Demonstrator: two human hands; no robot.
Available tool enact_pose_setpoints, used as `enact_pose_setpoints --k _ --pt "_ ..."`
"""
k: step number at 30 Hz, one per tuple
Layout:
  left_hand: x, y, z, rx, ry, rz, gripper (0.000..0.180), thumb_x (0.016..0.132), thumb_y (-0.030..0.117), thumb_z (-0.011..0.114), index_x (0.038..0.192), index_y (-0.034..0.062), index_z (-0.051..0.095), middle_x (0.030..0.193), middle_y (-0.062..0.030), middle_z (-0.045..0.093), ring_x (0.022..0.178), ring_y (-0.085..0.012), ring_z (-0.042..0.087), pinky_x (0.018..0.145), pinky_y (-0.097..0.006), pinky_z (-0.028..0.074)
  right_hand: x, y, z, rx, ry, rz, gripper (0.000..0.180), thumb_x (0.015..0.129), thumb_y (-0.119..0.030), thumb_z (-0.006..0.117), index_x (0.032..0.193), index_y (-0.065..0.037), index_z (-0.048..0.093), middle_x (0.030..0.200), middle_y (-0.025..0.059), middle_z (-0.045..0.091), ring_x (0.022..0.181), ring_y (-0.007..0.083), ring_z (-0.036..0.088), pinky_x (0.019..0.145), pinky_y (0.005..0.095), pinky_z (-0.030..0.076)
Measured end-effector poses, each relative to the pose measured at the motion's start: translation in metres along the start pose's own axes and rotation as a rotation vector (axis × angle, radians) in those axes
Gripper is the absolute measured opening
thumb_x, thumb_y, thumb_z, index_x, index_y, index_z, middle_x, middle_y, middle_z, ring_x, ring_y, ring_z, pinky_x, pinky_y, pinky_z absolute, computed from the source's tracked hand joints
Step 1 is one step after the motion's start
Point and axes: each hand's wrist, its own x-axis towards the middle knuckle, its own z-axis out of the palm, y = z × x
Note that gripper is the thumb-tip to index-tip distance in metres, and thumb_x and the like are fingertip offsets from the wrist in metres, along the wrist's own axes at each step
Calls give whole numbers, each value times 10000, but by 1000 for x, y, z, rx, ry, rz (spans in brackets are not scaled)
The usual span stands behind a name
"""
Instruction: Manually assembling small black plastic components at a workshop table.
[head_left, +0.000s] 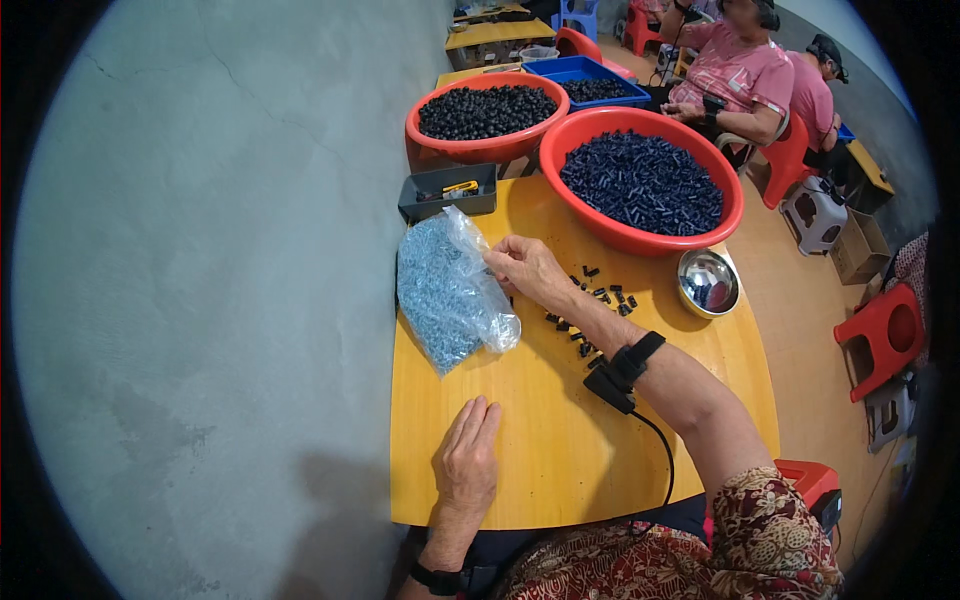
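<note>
Across the middle of the frame stretches a yellow desk [560,450], set against a grey wall on the left. At its upper edge sits a red tub [640,180] full of dark blue pieces, with a second red tub [486,112] of black pieces behind it. Left of centre lies a clear plastic bag [450,295] of pale blue bits; the right hand [528,270] pinches its upper edge. Low on the desk, the left hand [468,462] rests flat, fingers loosely together, holding nothing. Right of centre stands a small steel bowl [708,282], with scattered black pieces [595,305] between it and the bag.
</note>
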Motion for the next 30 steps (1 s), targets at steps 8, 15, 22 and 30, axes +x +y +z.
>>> enact_pose_setpoints --k 8,15,22,30 --pt "1 -8 3 -2 92 47 252 793 -41 590 1038 -48 645 1079 -192 650 1037 -345 622 881 -379 529 -13 -2 11 -390 -166 -148 285 812 -248 648 912 19 653 786 164 666 739 248 658 688 371 521" --pt "26 -4 5 -80 86 87 225 769 -46 577 984 -38 642 1002 -177 656 967 -337 631 845 -381 523 -10 -2 30 -100 -108 -50 174 806 -152 624 830 20 639 702 156 633 697 232 637 680 368 509" --pt "44 -4 23 -64 89 124 239 777 -41 577 1002 -10 651 1023 -165 659 991 -319 633 848 -366 524 -6 -3 27 185 -80 -18 129 854 -141 610 823 -16 603 670 45 581 604 132 546 567 297 464" --pt "57 -8 2 -183 276 -105 237 890 47 584 1115 -14 628 1105 -169 653 1022 -293 638 860 -346 513 -19 -2 16 306 -158 115 104 907 -139 606 853 -50 598 723 -18 574 626 66 511 567 226 407"
